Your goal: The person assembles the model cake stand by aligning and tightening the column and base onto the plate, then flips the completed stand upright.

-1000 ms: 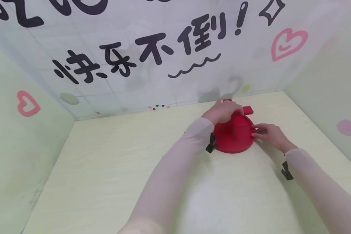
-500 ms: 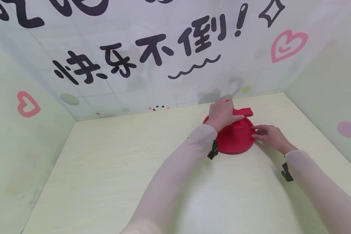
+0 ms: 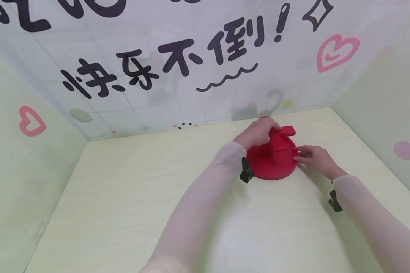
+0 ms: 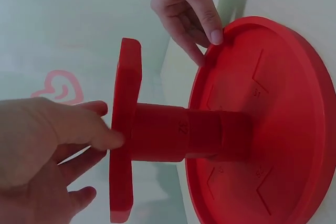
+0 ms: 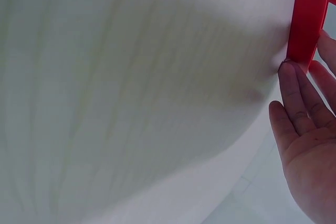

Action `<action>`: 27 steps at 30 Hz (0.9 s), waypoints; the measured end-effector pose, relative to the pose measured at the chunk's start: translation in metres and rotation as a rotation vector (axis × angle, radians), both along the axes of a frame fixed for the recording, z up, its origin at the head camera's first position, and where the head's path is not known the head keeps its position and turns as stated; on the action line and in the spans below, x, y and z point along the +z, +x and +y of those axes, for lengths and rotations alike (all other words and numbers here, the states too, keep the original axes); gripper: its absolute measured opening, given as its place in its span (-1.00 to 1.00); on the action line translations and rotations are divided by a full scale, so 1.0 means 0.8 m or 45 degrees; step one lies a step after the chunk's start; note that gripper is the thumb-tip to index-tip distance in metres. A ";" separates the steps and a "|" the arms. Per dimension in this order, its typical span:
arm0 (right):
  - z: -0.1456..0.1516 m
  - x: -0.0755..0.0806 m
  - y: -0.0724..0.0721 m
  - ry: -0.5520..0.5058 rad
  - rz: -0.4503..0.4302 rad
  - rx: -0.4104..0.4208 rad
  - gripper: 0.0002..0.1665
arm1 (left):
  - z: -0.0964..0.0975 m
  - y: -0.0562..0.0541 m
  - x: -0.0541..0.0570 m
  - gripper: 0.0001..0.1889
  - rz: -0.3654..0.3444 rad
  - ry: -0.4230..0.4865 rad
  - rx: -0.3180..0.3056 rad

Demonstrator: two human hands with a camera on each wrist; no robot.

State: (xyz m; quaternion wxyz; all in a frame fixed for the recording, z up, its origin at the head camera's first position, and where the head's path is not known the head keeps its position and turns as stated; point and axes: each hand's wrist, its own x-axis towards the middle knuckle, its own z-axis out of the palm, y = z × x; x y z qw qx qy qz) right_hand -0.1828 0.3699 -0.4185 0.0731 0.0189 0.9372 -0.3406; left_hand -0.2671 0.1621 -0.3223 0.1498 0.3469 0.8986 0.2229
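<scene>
A red round base [image 3: 271, 168] with a raised rim lies on the table near the back wall. From its middle rises a stepped post [image 4: 160, 132], marked 32, topped by a flat red bar handle [image 4: 127, 69]. My left hand [image 3: 257, 132] holds this handle at its centre; the thumb touches it in the left wrist view, while other fingers are partly hidden behind it. My right hand [image 3: 316, 159] pinches the base's rim on the right side, thumb on the inner edge and fingers outside. Angled lines and small numbers are moulded into the base.
The pale wood-look table [image 3: 140, 197] is bounded by a back wall [image 3: 177, 98] with black writing and by side walls with printed hearts. The back wall stands close behind the red piece. Black straps [image 3: 246, 170] show at both wrists.
Half a second ago my left hand lay further over the handle with fingers spread; it has since turned back leftward. The right hand stays on the rim, and the base has hardly moved.
</scene>
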 end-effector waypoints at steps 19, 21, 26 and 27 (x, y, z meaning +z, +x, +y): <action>-0.001 0.000 0.001 0.003 0.024 0.012 -0.35 | 0.009 0.002 -0.005 -0.75 0.145 0.013 0.212; 0.000 -0.001 0.000 0.002 0.019 0.010 -0.34 | 0.011 0.002 -0.005 -0.73 0.149 0.006 0.231; 0.002 -0.003 -0.001 -0.008 -0.007 -0.004 -0.30 | 0.017 0.007 -0.007 -0.72 0.235 -0.050 0.273; 0.002 -0.003 0.000 -0.010 -0.007 -0.005 -0.31 | 0.018 0.008 -0.008 -0.72 0.241 -0.051 0.281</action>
